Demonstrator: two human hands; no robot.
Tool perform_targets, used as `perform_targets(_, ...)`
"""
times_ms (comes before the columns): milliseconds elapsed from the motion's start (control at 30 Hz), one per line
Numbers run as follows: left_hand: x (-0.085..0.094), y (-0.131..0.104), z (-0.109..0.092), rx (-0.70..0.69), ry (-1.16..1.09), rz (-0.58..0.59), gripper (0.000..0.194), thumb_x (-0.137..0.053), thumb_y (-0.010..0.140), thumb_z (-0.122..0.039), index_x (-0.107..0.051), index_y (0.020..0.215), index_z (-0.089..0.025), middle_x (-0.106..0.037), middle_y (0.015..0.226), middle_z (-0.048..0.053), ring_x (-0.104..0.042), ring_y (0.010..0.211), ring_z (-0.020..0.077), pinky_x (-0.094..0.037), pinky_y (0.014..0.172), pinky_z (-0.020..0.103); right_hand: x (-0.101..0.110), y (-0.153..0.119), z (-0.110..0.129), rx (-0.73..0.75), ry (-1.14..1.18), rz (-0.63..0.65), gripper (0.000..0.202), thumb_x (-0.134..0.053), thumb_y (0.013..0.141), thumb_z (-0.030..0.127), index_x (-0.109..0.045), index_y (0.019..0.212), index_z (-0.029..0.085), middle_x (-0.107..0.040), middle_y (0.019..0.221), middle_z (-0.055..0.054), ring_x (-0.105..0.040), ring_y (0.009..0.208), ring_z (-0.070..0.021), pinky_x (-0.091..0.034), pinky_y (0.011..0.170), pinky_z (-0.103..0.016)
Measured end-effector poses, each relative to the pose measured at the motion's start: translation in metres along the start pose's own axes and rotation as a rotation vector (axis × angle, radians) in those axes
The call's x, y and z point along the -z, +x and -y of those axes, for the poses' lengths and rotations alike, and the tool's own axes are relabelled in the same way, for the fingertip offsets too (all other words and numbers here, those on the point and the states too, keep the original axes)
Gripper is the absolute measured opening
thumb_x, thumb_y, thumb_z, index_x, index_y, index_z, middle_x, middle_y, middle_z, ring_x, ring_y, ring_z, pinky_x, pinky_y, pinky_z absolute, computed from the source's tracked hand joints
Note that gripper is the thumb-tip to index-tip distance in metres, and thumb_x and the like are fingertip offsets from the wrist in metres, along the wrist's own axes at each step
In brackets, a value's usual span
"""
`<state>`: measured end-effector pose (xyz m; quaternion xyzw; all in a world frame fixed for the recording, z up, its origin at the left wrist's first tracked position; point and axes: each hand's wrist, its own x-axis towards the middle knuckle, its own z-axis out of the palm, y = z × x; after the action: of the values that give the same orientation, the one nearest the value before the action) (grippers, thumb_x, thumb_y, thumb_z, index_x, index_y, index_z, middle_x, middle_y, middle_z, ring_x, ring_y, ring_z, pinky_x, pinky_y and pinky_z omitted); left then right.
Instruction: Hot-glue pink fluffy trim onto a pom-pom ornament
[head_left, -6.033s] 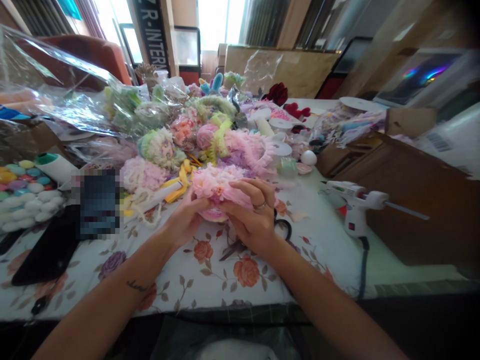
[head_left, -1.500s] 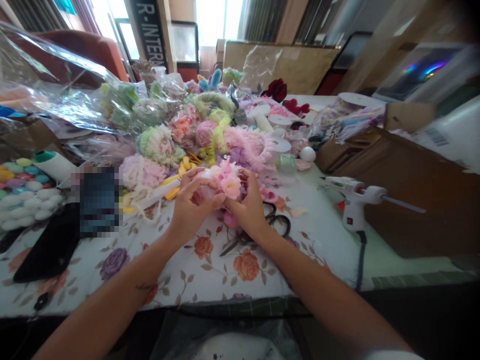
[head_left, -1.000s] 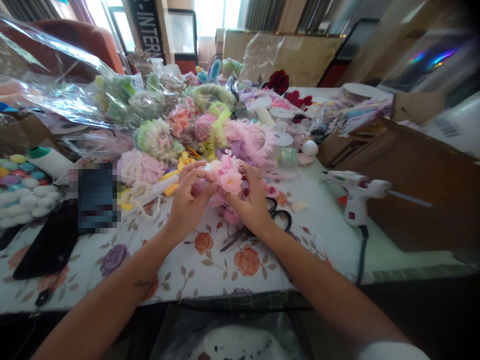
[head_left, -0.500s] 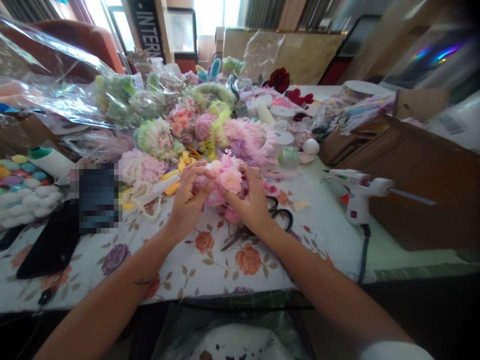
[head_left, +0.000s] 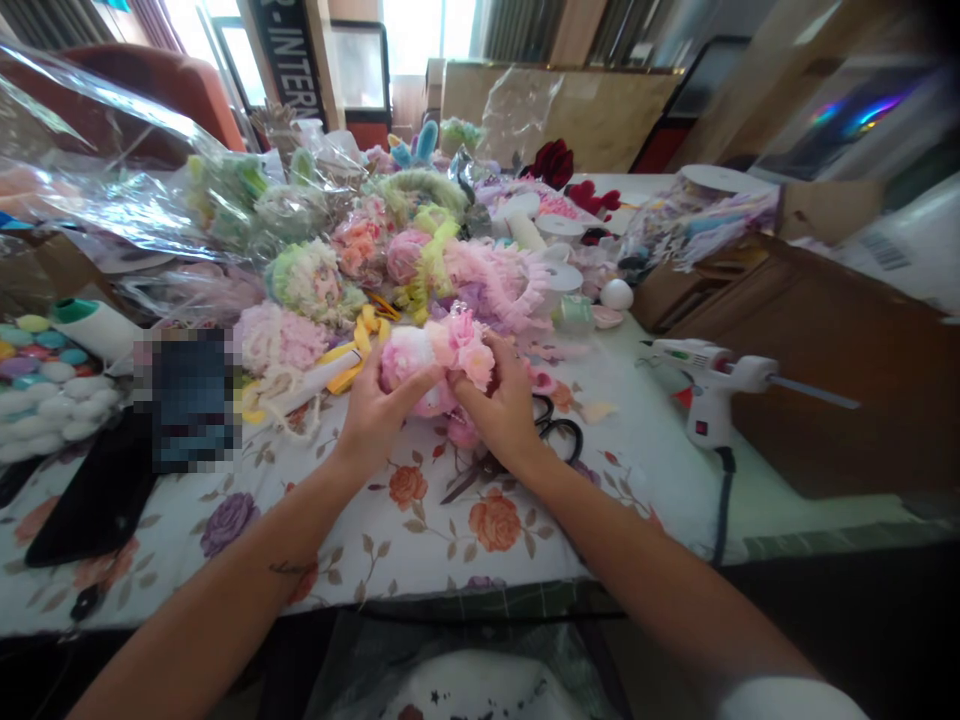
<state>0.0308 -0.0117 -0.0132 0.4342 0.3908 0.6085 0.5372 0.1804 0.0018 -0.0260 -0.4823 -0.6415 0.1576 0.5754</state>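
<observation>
A fluffy pink and white craft piece [head_left: 409,352] with pink flowers [head_left: 471,358] on its right part is held between my two hands, above the flowered cloth. My left hand [head_left: 375,405] grips its left side, the thumb lying across the front. Around the right side, by the flowers, my right hand [head_left: 499,400] is closed, its thumb beside the left one. Black-handled scissors [head_left: 561,438] lie partly under my right wrist. The undersides of the piece and some fingertips are hidden.
A white glue gun [head_left: 712,385] stands on the right, near a cardboard box [head_left: 817,380]. Behind my hands is a heap of fluffy yarn pieces [head_left: 311,280]. A black phone [head_left: 94,490] and a bag of coloured balls [head_left: 56,390] are at left.
My left fingers have moved from the top front of the piece to its left side, uncovering its fluffy pink and white part. The flowers have shifted slightly right.
</observation>
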Motion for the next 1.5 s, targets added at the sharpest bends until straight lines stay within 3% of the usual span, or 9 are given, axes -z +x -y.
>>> perform_targets(167,-0.006,-0.004,-0.006,0.112,-0.106,0.003,0.064,-0.086,0.071,-0.029,-0.057,0.128,-0.026,-0.071,0.108,0.003,-0.068,0.091,0.0184,-0.058,0.079,0.028,0.0,-0.002,0.0,0.041,0.006,0.049,0.044,-0.058,0.076,0.032,-0.059,0.119,0.021,-0.065,0.103,-0.008,-0.064,0.101,-0.0286,-0.053,0.092,-0.048)
perform_targets(333,-0.006,-0.003,-0.009,0.153,-0.154,-0.007,0.059,-0.083,0.073,-0.028,-0.058,0.126,-0.025,-0.071,0.105,0.004,-0.07,0.088,0.0197,-0.058,0.071,0.027,-0.001,-0.003,0.004,0.034,0.02,0.072,0.05,-0.062,0.079,0.041,-0.057,0.125,0.02,-0.065,0.107,-0.01,-0.064,0.103,-0.0294,-0.053,0.094,-0.047)
perform_targets(600,-0.007,-0.003,-0.006,0.09,-0.141,-0.01,0.075,-0.084,0.068,-0.027,-0.051,0.135,-0.027,-0.072,0.107,0.004,-0.07,0.094,0.0212,-0.058,0.079,0.03,0.0,-0.002,0.007,-0.019,0.036,0.039,0.045,-0.065,0.075,0.036,-0.06,0.117,0.021,-0.068,0.107,-0.01,-0.065,0.1,-0.0275,-0.052,0.092,-0.046)
perform_targets(767,-0.006,-0.003,-0.005,0.093,-0.144,-0.014,0.074,-0.084,0.069,-0.028,-0.052,0.135,-0.028,-0.073,0.108,0.004,-0.072,0.092,0.0221,-0.058,0.078,0.031,0.001,-0.002,0.009,-0.038,0.03,0.065,0.045,-0.064,0.074,0.035,-0.06,0.117,0.022,-0.069,0.103,-0.008,-0.066,0.093,-0.0259,-0.054,0.086,-0.043)
perform_targets(1000,-0.005,-0.003,-0.007,0.122,-0.158,-0.021,0.071,-0.084,0.071,-0.028,-0.055,0.135,-0.028,-0.073,0.112,0.005,-0.072,0.091,0.0224,-0.058,0.074,0.03,0.002,-0.001,0.006,-0.023,-0.021,0.071,0.047,-0.064,0.077,0.037,-0.06,0.122,0.023,-0.07,0.109,-0.009,-0.066,0.098,-0.0275,-0.053,0.091,-0.046)
perform_targets(1300,0.001,0.004,-0.008,0.153,-0.227,-0.038,0.057,-0.083,0.073,-0.028,-0.06,0.125,-0.022,-0.074,0.112,0.006,-0.072,0.098,0.0237,-0.061,0.08,0.032,0.011,0.003,0.008,0.008,0.069,0.135,0.057,-0.064,0.078,0.034,-0.056,0.133,0.022,-0.065,0.13,-0.014,-0.063,0.118,-0.0301,-0.058,0.09,-0.048)
perform_targets(1400,0.007,0.011,-0.009,0.114,-0.282,-0.117,0.055,-0.084,0.071,-0.027,-0.061,0.121,-0.022,-0.074,0.108,0.005,-0.072,0.099,0.0227,-0.061,0.08,0.031,0.035,0.012,0.008,0.0,0.085,0.002,0.051,-0.068,0.081,0.038,-0.06,0.129,0.026,-0.068,0.125,-0.011,-0.066,0.114,-0.0294,-0.06,0.087,-0.047)
perform_targets(1500,0.011,0.016,-0.012,0.087,-0.316,-0.171,0.056,-0.085,0.07,-0.029,-0.06,0.119,-0.022,-0.074,0.108,0.004,-0.072,0.1,0.022,-0.061,0.08,0.031,0.071,0.01,0.0,-0.141,0.099,-0.287,0.029,-0.071,0.085,0.043,-0.073,0.107,0.025,-0.074,0.099,-0.01,-0.073,0.086,-0.0299,-0.06,0.079,-0.053)
